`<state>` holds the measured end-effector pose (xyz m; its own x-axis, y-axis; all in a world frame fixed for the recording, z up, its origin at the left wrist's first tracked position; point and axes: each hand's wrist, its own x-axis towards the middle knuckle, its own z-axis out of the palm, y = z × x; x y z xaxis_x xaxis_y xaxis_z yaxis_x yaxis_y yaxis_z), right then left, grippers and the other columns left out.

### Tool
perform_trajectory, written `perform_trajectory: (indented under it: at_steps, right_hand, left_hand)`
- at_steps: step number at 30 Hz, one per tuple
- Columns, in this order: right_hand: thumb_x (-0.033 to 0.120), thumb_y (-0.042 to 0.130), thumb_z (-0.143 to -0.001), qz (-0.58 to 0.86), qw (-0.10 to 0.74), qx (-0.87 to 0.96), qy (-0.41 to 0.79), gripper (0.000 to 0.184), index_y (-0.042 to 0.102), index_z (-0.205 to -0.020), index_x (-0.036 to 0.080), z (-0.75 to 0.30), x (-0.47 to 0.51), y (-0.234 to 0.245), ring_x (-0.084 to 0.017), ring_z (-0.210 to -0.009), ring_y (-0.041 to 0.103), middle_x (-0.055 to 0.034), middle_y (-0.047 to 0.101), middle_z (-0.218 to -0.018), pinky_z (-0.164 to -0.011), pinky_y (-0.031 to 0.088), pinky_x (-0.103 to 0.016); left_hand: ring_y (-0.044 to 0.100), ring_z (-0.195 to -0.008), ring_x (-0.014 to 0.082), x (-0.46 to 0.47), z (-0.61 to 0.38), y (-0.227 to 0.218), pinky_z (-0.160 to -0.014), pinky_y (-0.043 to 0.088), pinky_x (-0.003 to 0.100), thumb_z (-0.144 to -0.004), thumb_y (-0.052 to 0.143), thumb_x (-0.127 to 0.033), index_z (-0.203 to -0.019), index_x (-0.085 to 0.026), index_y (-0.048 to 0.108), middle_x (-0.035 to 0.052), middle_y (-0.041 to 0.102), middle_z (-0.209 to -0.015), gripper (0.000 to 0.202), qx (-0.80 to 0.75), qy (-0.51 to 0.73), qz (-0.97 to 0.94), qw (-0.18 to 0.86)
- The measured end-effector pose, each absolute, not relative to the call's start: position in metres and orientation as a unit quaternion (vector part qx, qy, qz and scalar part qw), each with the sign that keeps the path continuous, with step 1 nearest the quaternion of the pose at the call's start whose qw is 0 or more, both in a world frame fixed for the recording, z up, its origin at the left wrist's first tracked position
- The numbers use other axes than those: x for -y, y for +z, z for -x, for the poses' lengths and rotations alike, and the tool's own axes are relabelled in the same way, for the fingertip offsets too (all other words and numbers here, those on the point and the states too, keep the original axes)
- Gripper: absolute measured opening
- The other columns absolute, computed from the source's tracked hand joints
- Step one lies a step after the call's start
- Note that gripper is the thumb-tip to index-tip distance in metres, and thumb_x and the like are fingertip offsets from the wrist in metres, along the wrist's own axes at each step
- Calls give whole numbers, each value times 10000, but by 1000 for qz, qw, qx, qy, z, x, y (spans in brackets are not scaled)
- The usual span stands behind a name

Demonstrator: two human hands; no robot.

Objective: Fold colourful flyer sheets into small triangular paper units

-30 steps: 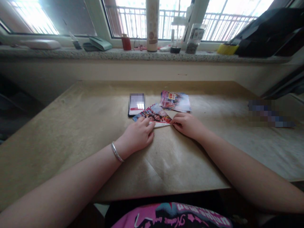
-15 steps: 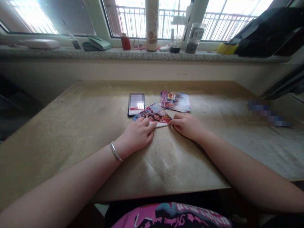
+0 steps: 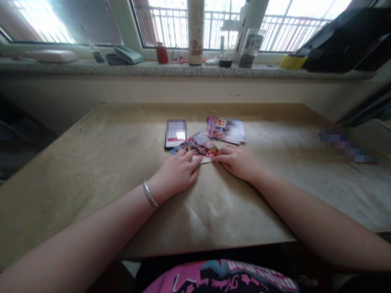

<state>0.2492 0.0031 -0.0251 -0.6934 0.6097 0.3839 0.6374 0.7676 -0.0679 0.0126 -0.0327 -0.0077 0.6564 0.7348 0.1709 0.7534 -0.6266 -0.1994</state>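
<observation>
A colourful printed leaflet lies folded on the table in front of me, its printed side up and a white strip along the near edge. My left hand holds its lower left part down, fingers bent and pressed on the paper. At the lower right edge, my right hand has thumb and fingers closed on the fold. A phone lies behind the leaflet on the left, its screen partly blurred. Just behind on the right is a small stack of similar leaflets.
The tan table spreads to both sides. A pixelated flat item lies at its right. On the stone windowsill stand a red bottle, a tall cylinder, clear containers and a dark bag.
My right hand has slid a little to the left along the leaflet's near edge. My left hand stays in place on the paper.
</observation>
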Motion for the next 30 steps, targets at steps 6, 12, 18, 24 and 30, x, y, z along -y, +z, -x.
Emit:
perform_trajectory:
  at_steps: [6, 12, 18, 24, 30]
  right_hand:
    - [200, 476, -931, 312, 180, 930, -77, 280, 729, -1041, 245, -252, -3, -25, -182, -877, 588, -44, 711, -998, -730, 428, -282]
    - [238, 488, -934, 296, 158, 937, -101, 262, 723, -1046, 263, -253, -1, -22, -183, -862, 574, -37, 714, -1004, -728, 407, -294]
    - [171, 507, -884, 330, 142, 930, -82, 276, 734, -1007, 268, -255, 0, -19, -186, -903, 597, -24, 712, -1016, -736, 408, -295]
    - [182, 515, -849, 381, 117, 915, -67, 273, 747, -952, 280, -259, 1, -10, -170, -836, 627, -2, 713, -1004, -699, 407, -286]
    - [213, 507, -841, 416, 87, 903, -61, 274, 750, -935, 298, -267, 0, -5, -170, -828, 642, 6, 712, -960, -652, 398, -278]
  left_hand:
    - [509, -1007, 264, 33, -14, -7, -894, 456, 399, -951, 373, -333, -1271, -161, 545, 131, 571, -1118, 401, 411, -33, 902, 128]
    - [527, -972, 259, 33, -14, -8, -833, 475, 385, -952, 376, -331, -1263, -152, 546, 136, 572, -1099, 397, 407, -35, 903, 134]
    - [528, -972, 260, 34, -14, -8, -826, 477, 373, -956, 365, -330, -1276, -146, 540, 135, 572, -1098, 409, 406, -24, 902, 146]
    - [524, -980, 259, 33, -14, -8, -837, 476, 378, -947, 383, -333, -1276, -157, 539, 134, 569, -1115, 405, 410, -24, 901, 141]
    - [522, -978, 258, 34, -13, -8, -842, 475, 382, -954, 365, -333, -1283, -160, 536, 135, 569, -1123, 409, 407, -22, 902, 142]
